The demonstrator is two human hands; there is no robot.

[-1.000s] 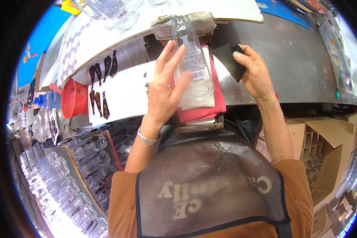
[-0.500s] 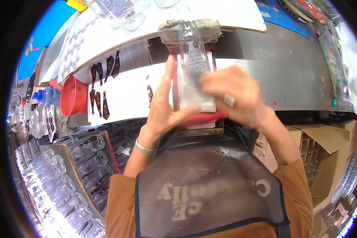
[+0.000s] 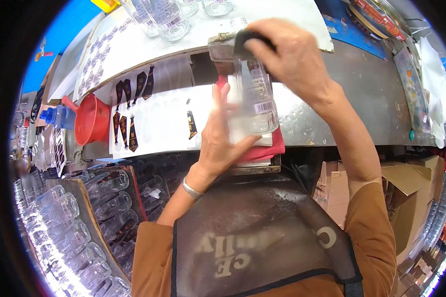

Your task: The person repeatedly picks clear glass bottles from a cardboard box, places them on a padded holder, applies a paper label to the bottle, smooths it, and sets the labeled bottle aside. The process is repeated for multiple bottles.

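Observation:
A clear glass bottle (image 3: 255, 94) with small print on its side lies with its neck pointing away from me, on a cloth-padded stand with a folded red cloth (image 3: 270, 148). My left hand (image 3: 218, 126) is open along the bottle's left side, fingers stretched and blurred, with the thumb across by its base. My right hand (image 3: 295, 54) is closed on a dark flat piece (image 3: 248, 42) at the bottle's shoulder and neck. The hand partly hides this piece, and its exact kind does not show. The bottle's neck end rests near a grey cloth pad (image 3: 220, 48).
Dark tie-shaped decals (image 3: 134, 133) lie on a white sheet left of the stand. A red dipper (image 3: 91, 121) stands beyond them. More bottles (image 3: 171, 22) stand on the white board at the back. Racked bottles (image 3: 116, 205) fill the lower left; cardboard boxes (image 3: 406, 183) stand lower right.
My right hand has moved up and away from the bottle's lower part to its neck, and the dark piece now shows. The bottle has shifted slightly right and now shows a barcode.

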